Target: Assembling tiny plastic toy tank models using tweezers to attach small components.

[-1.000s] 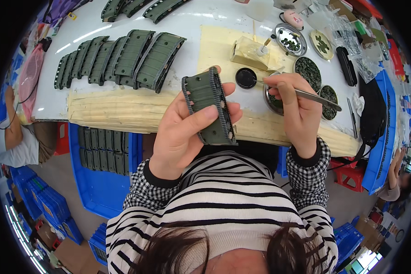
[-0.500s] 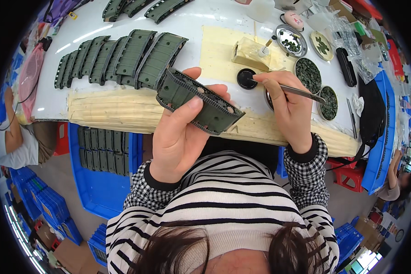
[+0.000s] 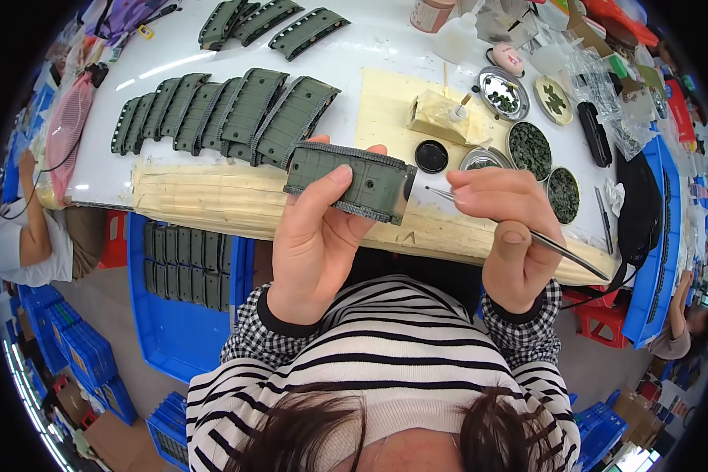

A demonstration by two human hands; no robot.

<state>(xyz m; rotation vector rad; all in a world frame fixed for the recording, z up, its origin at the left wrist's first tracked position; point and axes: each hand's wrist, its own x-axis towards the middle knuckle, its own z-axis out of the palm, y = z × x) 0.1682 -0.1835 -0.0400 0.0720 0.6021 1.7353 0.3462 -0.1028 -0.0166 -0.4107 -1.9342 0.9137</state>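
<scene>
My left hand is closed around a dark green, curved plastic piece with toothed, track-like edges. Its thumb lies across the flat face. Close to the piece's right end, my right hand grips metal tweezers, and their tips point left with a tiny dark speck at the end. A small gap separates the tips from the piece. Beyond them sits a black round dish. Several matching green pieces stand in an overlapping row to the left.
Round tins of small green parts stand at right, near a steel dish and a yellowish block. Padding lines the table's front edge. Below left, a blue bin holds more pieces. People sit at both sides.
My right hand has drawn the tweezers back from the black dish toward the green piece. My left hand has turned the piece so its flat face shows more. The view has shifted slightly.
</scene>
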